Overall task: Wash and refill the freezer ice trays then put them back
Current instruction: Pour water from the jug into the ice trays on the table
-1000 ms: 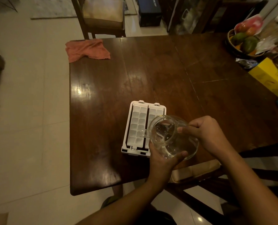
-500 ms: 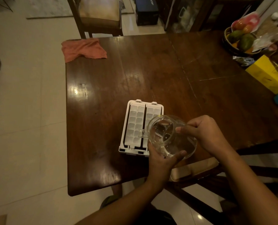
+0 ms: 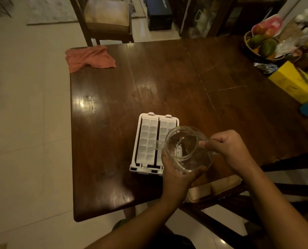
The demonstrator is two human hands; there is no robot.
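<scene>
Far left corner of the dark wooden table (image 3: 167, 78) has a crumpled salmon-coloured cloth (image 3: 89, 57) hanging a bit over the edge, and there's a wooden chair (image 3: 106, 18) with a tan seat just behind it on the far side.

Moving right, the ice trays (image 3: 148, 139) sit flat on the table near the person's edge, roughly in the middle. It's two white trays side by side in one white frame, long sides running away from the person. Can't really tell how much water is in the cells, the light is too dim.

Right next to that is the glass jug (image 3: 185, 148), held up off the table and tipped over to the left, with its spout over the trays and its body covering the near part of the right-hand tray. The person's left hand (image 3: 174, 175) cups it from underneath, fingers curled round the bottom of the glass. The right hand (image 3: 228, 148) is a closed fist wrapped tight round the handle on the jug's right side.

Far right, at the back edge of the table, there's a fruit basket (image 3: 261, 45) with green and red fruit, and just in front of it a yellow box (image 3: 293, 83).
</scene>
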